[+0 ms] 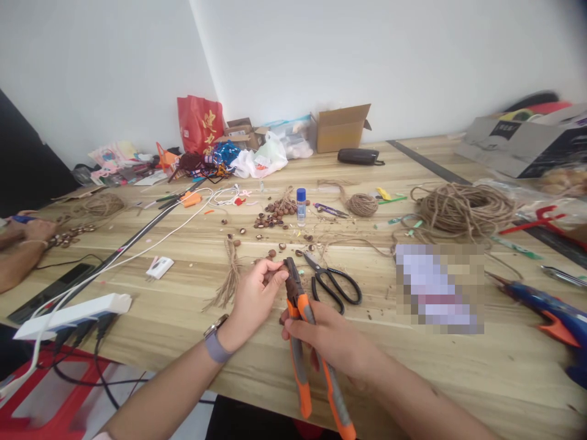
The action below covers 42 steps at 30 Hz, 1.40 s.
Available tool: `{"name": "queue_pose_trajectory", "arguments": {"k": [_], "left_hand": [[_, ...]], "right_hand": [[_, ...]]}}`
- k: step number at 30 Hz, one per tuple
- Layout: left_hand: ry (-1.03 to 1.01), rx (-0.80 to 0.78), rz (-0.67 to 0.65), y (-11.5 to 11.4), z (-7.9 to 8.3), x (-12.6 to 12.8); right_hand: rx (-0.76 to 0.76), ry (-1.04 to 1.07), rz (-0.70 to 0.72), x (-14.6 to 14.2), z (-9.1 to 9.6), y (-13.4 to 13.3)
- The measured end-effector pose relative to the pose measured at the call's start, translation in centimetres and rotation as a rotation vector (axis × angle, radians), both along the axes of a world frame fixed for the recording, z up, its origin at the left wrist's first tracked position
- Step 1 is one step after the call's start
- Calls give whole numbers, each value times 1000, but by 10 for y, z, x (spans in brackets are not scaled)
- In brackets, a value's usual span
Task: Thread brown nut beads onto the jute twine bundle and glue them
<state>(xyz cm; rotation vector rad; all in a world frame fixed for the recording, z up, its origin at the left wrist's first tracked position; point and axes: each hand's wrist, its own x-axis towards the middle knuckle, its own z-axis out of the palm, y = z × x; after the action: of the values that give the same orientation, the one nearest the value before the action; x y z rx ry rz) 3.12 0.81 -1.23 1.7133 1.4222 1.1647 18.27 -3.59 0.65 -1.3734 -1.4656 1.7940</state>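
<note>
My right hand [332, 336] is wrapped round a pair of pliers [297, 360] with orange and grey handles, its dark jaws pointing away from me. My left hand [255, 296], with a watch on the wrist, pinches beside the jaw tips. A small brown piece, perhaps a nut shell, shows partly between its fingers; most of it is hidden. Black-handled scissors [339, 287] lie just right of the jaws. Left of my left hand rests a bundle of twine strands [230, 272]. Brown nut shells [275, 211], some cut open, are scattered beyond my hands.
A blue-capped bottle [301, 211] stands behind the shells. Coiled twine [463, 211] lies to the right, near a blue glue gun [541, 311]. A power strip [73, 318] and white cables occupy the left. Another person's hands [34, 235] are at far left. Boxes [342, 128] line the wall.
</note>
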Motion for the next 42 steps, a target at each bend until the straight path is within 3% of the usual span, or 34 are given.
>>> {"name": "queue_pose_trajectory", "arguments": {"k": [18, 23, 37, 42], "left_hand": [[143, 19, 57, -6, 3, 3], [80, -3, 27, -3, 1, 1], [-114, -54, -24, -2, 7, 1], [-101, -50, -12, 0, 6, 0]], "right_hand": [[232, -102, 60, -1, -9, -1], [299, -120, 79, -1, -9, 0], [320, -208, 16, -4, -10, -5], [260, -219, 2, -5, -8, -2]]}}
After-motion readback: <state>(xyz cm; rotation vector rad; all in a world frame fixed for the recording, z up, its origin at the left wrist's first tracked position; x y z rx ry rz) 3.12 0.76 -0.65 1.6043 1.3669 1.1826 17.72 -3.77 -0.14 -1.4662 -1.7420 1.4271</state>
